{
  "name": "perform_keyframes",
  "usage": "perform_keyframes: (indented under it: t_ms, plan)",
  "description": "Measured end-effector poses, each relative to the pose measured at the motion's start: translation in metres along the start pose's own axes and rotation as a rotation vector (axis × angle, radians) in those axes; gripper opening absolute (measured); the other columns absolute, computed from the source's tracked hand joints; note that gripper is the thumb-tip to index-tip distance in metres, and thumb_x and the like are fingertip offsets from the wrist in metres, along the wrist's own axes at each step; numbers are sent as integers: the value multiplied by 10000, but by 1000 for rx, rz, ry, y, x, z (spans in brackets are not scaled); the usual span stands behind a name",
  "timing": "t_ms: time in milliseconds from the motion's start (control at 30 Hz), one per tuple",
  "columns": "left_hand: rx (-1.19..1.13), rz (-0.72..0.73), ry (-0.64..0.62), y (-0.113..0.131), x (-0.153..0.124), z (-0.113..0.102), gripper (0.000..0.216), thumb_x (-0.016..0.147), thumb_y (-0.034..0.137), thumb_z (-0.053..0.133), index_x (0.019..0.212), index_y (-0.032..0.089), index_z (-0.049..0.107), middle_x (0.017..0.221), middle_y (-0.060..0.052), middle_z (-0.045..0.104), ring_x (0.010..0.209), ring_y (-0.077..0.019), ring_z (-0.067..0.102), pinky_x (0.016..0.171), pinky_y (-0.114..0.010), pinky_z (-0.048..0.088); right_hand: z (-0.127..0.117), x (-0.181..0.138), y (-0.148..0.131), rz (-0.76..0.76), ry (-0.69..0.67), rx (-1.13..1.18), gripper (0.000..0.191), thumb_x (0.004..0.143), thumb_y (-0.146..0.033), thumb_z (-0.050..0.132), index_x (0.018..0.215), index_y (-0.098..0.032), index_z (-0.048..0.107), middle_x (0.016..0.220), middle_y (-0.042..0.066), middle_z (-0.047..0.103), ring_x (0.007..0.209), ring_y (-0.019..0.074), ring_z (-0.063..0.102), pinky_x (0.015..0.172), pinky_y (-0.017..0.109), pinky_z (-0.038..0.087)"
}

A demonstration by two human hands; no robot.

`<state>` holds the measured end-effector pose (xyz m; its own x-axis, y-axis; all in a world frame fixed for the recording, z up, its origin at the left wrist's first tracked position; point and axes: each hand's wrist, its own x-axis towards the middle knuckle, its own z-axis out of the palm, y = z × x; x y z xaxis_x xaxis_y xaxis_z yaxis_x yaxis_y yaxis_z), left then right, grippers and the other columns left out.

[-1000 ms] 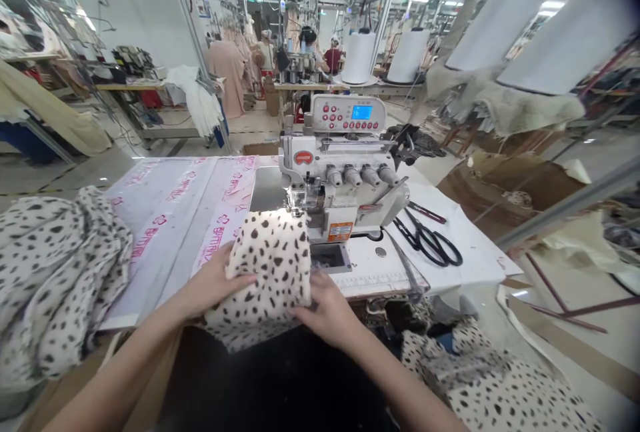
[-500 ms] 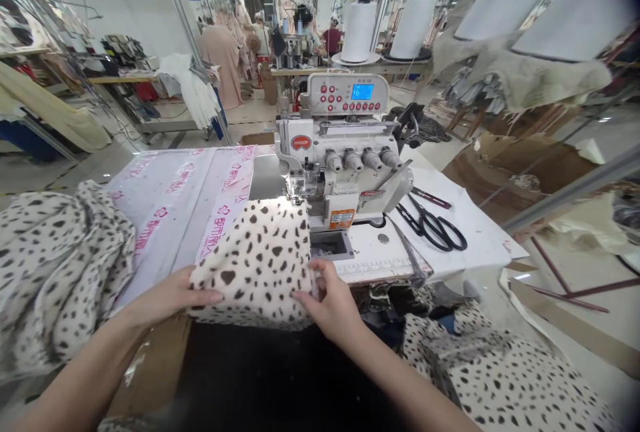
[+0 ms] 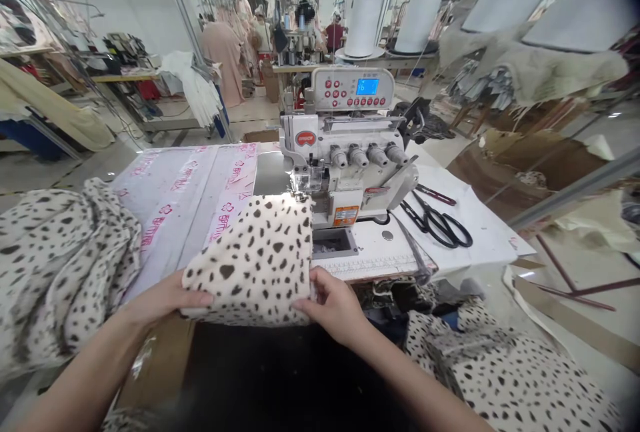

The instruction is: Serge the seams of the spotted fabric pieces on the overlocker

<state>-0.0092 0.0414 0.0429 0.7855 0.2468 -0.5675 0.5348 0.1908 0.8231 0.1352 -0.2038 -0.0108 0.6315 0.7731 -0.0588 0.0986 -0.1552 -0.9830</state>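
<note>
A cream fabric piece with dark spots (image 3: 265, 252) lies at the front of an overlock sewing machine (image 3: 345, 145), its far edge at the presser foot. My left hand (image 3: 175, 299) grips the near left corner, thumb on top and fingers underneath. At the right edge, my right hand (image 3: 333, 305) pinches the cloth between thumb and fingers. The near part of the fabric hangs over the table's front edge.
Black scissors (image 3: 440, 225) and a dark red-handled tool (image 3: 436, 194) lie right of the machine. Spotted cloth is heaped at left (image 3: 65, 272) and lower right (image 3: 525, 365). Thread cones (image 3: 363, 24) stand behind. People sit at machines in the background.
My left hand has shifted slightly left with the fabric corner, which looks drawn a little flatter. The right hand keeps its pinch. The camera view has moved slightly.
</note>
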Motion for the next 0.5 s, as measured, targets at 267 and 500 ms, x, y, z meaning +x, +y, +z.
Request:
perform_keyframes:
  t_ms: [267,500]
  plan:
    - [-203,-44,301,-1,-22,12,507,396,265,792,884,202,668,685,-49,705,827,-319,654,693,-352,544,-9,-14,-16,-56,-177,293,180,726,-226,647,879,-189,562,823,-2,573,742,140,527,679,247,439]
    - [-189,-51,446,13,-25,35,669,293,315,791,931,171,653,687,-85,703,704,-348,658,643,-399,563,-9,-18,-12,63,-428,247,203,632,-282,731,769,-156,649,706,-7,582,624,126,506,569,221,435]
